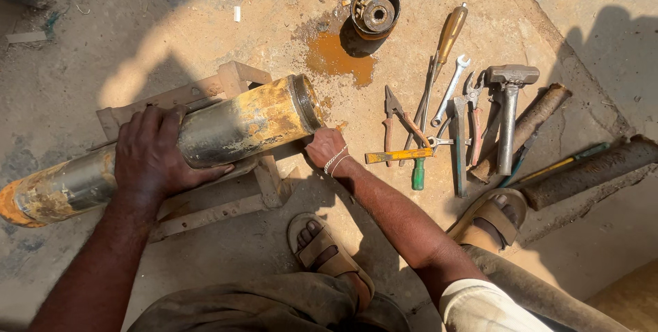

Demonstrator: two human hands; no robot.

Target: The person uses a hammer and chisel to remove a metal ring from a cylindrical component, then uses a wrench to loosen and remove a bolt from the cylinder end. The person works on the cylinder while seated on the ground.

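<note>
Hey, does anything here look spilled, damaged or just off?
Yes. An orange-brown wet stain spreads over the ground beside the round metal part, like leaked fluid. The cylinder is rusty with flaking yellow paint.

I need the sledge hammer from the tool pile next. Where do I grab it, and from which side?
Grip the hammer on its metal shaft, toward the lower end near the sandalled foot. It lies with the head pointing away from you and the shaft running back toward you, so come from above, on your near side. Pliers lie close on its left, a rusty bar on its right, so lift straight up.
</note>
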